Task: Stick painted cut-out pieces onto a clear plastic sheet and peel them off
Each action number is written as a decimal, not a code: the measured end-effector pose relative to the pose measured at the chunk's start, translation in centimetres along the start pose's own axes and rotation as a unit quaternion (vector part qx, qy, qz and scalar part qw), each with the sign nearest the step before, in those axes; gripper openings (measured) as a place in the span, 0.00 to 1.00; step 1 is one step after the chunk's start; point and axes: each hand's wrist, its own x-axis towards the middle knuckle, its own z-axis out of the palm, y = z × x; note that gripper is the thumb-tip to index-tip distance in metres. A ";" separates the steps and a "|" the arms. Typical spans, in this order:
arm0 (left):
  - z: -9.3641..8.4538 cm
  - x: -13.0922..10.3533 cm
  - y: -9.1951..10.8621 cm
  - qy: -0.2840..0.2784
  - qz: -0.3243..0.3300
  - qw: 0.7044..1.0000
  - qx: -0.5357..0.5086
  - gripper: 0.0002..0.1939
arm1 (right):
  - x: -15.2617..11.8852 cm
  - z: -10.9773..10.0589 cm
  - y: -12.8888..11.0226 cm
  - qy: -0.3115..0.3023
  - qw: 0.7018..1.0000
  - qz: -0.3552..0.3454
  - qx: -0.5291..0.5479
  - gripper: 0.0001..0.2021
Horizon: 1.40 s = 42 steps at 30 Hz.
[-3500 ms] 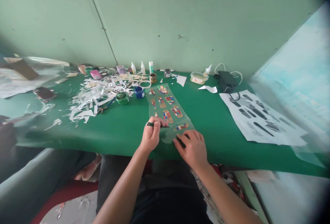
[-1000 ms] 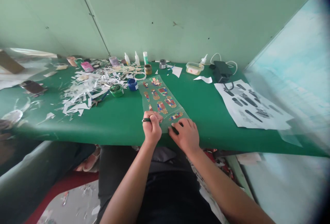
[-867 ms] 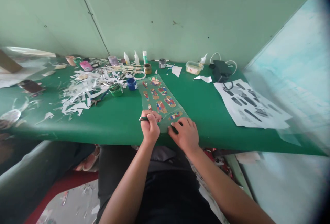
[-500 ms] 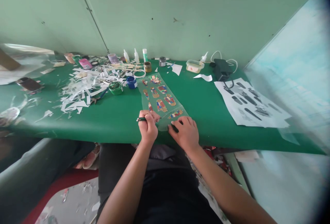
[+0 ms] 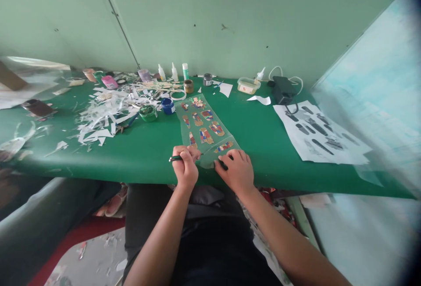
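Note:
My left hand is closed in a fist around a slim dark craft knife, whose silvery butt end sticks out to the left. The tip side points right, over a clear plastic sheet bearing several patches of red, blue and gold pattern. A straight line crosses the sheet near its lower end. My right hand presses on the lower right corner with bent fingers. Something dark shows between its thumb and forefinger; I cannot make out what it is.
Paper scraps heap at the left, beside a green paint jar and a blue paint jar. Glue bottles and a plastic tub line the wall. Printed sheets and a black adapter lie right.
My left hand has slid slightly left and toward me with the craft knife. My right hand and the plastic sheet stay in place.

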 end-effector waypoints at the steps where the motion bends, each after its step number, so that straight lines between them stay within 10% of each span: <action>1: -0.1 0.0 0.1 0.001 0.001 1.000 -0.003 0.16 | 0.0 0.0 0.0 -0.001 1.000 0.000 -0.001 0.09; 26: -2.8 1.6 5.2 0.091 -0.053 0.988 -0.116 0.17 | -0.3 0.1 0.2 0.015 1.000 -0.019 0.008 0.10; 30: -3.3 2.0 6.6 0.062 -0.044 0.995 0.058 0.11 | -0.7 0.1 0.3 0.027 0.999 -0.035 0.010 0.13; 32: -3.7 2.3 7.0 -0.042 -0.028 0.961 0.273 0.05 | -0.9 0.2 0.3 0.035 0.998 -0.043 0.008 0.14; 36: -4.2 2.8 6.3 -0.283 -0.077 0.801 0.523 0.11 | -1.1 0.3 0.3 0.057 0.996 -0.065 0.008 0.12; 42: -4.5 2.2 4.9 -0.361 -0.138 0.699 0.602 0.23 | -1.6 -0.4 0.1 0.043 0.997 -0.058 0.010 0.13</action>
